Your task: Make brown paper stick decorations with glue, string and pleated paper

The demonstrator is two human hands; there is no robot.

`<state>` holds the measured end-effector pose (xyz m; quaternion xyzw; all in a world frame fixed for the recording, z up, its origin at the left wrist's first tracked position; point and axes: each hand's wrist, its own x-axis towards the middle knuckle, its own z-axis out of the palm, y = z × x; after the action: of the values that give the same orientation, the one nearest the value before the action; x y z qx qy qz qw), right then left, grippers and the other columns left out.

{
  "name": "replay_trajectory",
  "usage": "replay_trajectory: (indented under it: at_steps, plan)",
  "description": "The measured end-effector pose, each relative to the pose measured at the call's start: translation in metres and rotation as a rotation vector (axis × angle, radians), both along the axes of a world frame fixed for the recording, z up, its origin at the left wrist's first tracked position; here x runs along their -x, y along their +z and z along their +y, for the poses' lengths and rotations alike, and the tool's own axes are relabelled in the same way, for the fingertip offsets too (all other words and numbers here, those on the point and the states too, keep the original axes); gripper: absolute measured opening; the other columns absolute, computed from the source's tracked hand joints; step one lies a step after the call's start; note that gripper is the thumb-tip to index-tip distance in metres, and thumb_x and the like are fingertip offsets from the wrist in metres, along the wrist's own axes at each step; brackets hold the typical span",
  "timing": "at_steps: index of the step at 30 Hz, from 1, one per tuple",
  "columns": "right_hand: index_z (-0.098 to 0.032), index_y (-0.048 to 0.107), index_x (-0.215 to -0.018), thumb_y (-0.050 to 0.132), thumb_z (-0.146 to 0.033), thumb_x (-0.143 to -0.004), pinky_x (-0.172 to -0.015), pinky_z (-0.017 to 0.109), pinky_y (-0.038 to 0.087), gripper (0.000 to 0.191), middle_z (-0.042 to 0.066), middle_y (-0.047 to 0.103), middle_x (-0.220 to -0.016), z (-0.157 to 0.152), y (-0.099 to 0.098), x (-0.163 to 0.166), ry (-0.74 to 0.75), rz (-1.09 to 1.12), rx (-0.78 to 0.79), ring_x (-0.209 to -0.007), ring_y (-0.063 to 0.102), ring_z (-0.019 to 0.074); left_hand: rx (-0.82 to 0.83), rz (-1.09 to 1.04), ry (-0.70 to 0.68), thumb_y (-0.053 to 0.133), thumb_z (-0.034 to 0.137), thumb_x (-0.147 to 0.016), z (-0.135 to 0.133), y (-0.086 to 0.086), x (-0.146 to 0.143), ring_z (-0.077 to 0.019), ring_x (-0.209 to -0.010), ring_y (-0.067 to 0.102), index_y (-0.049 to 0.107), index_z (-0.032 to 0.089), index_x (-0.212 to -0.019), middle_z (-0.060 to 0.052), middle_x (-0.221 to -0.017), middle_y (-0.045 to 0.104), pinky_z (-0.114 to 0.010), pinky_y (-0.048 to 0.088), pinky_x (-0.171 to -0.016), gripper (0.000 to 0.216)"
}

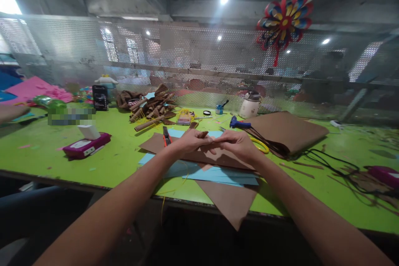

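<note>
My left hand (190, 140) and my right hand (237, 143) meet over the middle of the green table (118, 153), fingers curled together round a small rolled piece of brown paper (204, 134). Beneath them lie a brown paper sheet (215, 158) and light blue sheets (218, 174). A triangular brown piece (230, 201) hangs over the table's front edge. An orange-handled cutter (166, 136) rests just left of my left hand.
Rolled brown paper cones (154, 110) are heaped at the back. A blue glue gun (238, 124), yellow-handled scissors (260, 144), a brown paper stack (286, 131), a white jar (250, 106), black cables (330, 162) and a purple box (85, 146) surround the work. A paper pinwheel (285, 18) hangs on the mesh screen.
</note>
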<state>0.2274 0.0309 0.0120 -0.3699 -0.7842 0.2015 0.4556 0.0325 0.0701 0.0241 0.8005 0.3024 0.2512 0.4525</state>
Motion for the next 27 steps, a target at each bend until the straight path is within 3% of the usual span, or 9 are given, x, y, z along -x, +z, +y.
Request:
replay_trajectory:
  at_steps: [6, 10, 14, 20, 27]
  plan:
    - [-0.024, 0.071, -0.088, 0.056, -0.016, -0.074, -0.067, 0.027, 0.042, 0.021, 0.003, 0.066, -0.077, 0.0025, -0.0049, -0.0006, 0.033, -0.016, -0.023, -0.070, 0.055, 0.0143, 0.024, -0.002, -0.124, 0.051, 0.039, -0.079, 0.0027, -0.0047, 0.0020, -0.0072, -0.051, 0.034, 0.061, 0.012, -0.071, 0.001, -0.057, 0.053, -0.022, 0.025, -0.049, 0.031]
    - [-0.022, 0.072, -0.085, 0.059, -0.020, -0.073, -0.066, 0.027, 0.042, 0.018, 0.004, 0.066, -0.075, 0.0020, -0.0036, -0.0008, 0.040, -0.019, 0.036, -0.070, 0.055, 0.0146, 0.020, -0.029, -0.164, 0.052, 0.039, -0.079, 0.0006, -0.0056, 0.0010, -0.0082, -0.058, 0.041, 0.060, 0.012, -0.072, -0.001, -0.064, 0.057, -0.021, 0.029, -0.055, 0.030]
    - [-0.018, 0.070, -0.084, 0.061, -0.021, -0.070, -0.071, 0.029, 0.044, 0.018, 0.005, 0.067, -0.082, -0.0002, 0.0018, -0.0027, 0.106, 0.036, 0.176, -0.076, 0.058, 0.0162, 0.022, -0.037, -0.184, 0.053, 0.039, -0.079, -0.0009, -0.0057, -0.0009, -0.0100, -0.064, 0.046, 0.060, 0.012, -0.073, -0.002, -0.066, 0.060, -0.022, 0.034, -0.063, 0.029]
    - [-0.014, 0.056, -0.110, 0.066, -0.023, -0.065, -0.071, 0.030, 0.046, 0.047, 0.008, 0.064, -0.092, 0.0018, 0.0039, -0.0094, 0.245, 0.172, 0.439, -0.081, 0.059, 0.0173, -0.008, -0.023, -0.167, 0.052, 0.038, -0.080, 0.0009, -0.0086, -0.0035, -0.0108, -0.064, 0.051, 0.061, 0.013, -0.085, -0.002, -0.065, 0.062, -0.022, 0.037, -0.064, 0.027]
    - [-0.011, 0.065, -0.080, 0.062, -0.042, -0.071, -0.061, 0.027, 0.042, 0.032, 0.004, 0.061, -0.063, 0.0048, -0.0035, -0.0079, 0.074, 0.060, 0.462, -0.060, 0.055, 0.0135, -0.149, 0.060, -0.081, 0.051, 0.035, -0.081, -0.0022, -0.0070, -0.0050, -0.0079, -0.055, 0.048, 0.062, 0.011, -0.076, -0.003, -0.064, 0.063, -0.019, 0.033, -0.053, 0.027]
